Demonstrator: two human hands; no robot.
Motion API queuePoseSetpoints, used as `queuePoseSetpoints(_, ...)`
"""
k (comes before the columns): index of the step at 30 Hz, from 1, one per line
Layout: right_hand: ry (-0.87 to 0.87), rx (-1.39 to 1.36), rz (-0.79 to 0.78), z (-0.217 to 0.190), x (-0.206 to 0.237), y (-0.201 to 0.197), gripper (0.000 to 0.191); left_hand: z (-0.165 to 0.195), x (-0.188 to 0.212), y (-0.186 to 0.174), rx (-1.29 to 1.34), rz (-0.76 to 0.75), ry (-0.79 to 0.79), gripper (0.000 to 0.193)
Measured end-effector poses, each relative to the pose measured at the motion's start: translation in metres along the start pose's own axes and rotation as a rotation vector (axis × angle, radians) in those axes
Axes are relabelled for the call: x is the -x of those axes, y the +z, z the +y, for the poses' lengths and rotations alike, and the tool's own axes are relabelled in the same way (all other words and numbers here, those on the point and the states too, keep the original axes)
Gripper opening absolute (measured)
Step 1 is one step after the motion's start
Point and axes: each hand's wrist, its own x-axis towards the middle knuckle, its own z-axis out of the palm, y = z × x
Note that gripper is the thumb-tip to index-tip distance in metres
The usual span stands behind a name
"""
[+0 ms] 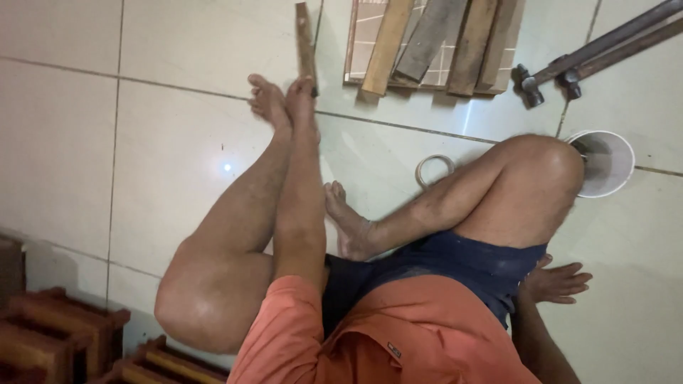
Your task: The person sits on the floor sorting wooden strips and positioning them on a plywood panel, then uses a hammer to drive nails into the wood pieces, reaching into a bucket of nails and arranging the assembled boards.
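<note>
Seated on the tiled floor (178, 163), legs out in front. My left hand (302, 89) is stretched forward past my left foot, fingers closed around the lower end of a narrow wood strip (305, 44), which stands nearly upright. My right hand (555, 282) lies open, fingers spread, flat on the floor beside my hip. Beyond the strip: a stack of boards (434, 43). Right of the boards: two hammers (548, 78) and a white cup (608, 162).

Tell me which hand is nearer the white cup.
Right. The right hand lies flat on the floor near the cup; the left hand grips a stick far across, by the foot.
</note>
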Motion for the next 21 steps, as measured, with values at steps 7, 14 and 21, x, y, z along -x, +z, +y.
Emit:
queuePoseSetpoints(7, -0.013, -0.094, -0.016, -0.006, -0.010, -0.002, 0.078, 0.018, -0.023, -0.002, -0.754, 0.127, 0.349, 0.041)
queuePoseSetpoints(14, -0.046, 0.070, 0.039, -0.012, -0.007, 0.003, 0.076, 0.001, -0.008, 0.016, -0.670, 0.117, 0.671, 0.034)
queuePoseSetpoints(21, -0.017, 0.023, -0.017, -0.006, -0.016, 0.000, 0.080, -0.011, 0.038, 0.092, -0.714, -0.298, 0.671, 0.066)
